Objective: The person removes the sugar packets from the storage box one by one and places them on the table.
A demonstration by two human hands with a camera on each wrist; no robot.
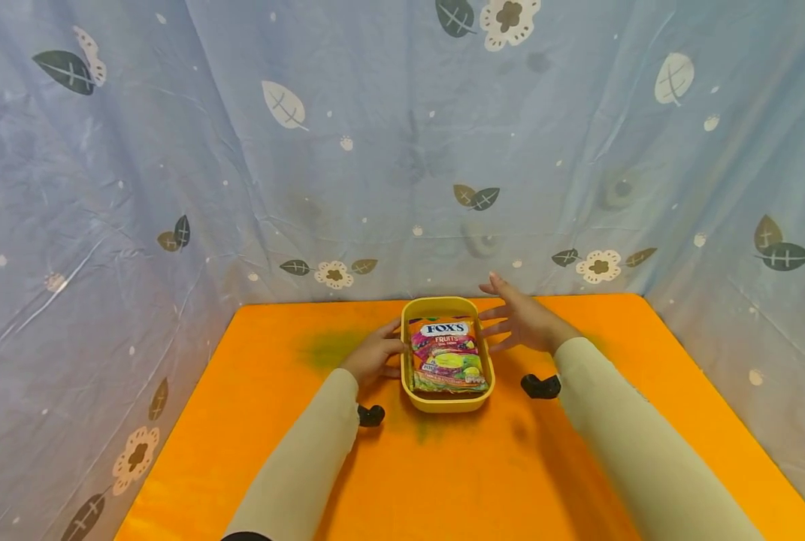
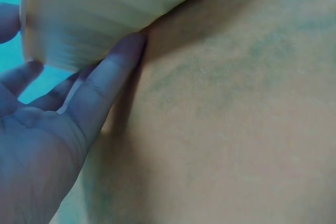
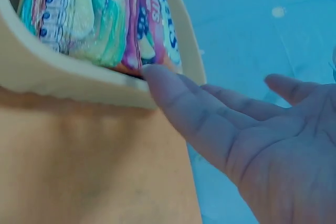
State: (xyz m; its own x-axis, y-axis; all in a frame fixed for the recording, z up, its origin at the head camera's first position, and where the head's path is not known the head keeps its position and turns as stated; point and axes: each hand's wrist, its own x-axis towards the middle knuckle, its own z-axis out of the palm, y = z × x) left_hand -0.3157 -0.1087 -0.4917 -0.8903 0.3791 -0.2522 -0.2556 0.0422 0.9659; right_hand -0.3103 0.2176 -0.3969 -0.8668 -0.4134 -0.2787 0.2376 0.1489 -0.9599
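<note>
A yellow rectangular tub (image 1: 446, 406) with rounded corners rests on an orange surface. Inside lies a FOX'S Fruits candy bag (image 1: 446, 357), printed side up. My left hand (image 1: 375, 355) is at the tub's left side, its fingers (image 2: 100, 87) extended and touching the outer wall. At the opposite side, my right hand (image 1: 527, 319) has its fingers spread toward the tub, thumb raised. In the right wrist view, one fingertip (image 3: 160, 77) overlaps the tub's rim near the bag; whether it touches cannot be told.
The orange tabletop (image 1: 443, 481) spreads around the tub, with a greenish stain to the left. A blue-grey curtain (image 1: 388, 173) printed with leaves and flowers stands behind and on both sides. Black pieces (image 1: 540, 386) stick out at both wrists.
</note>
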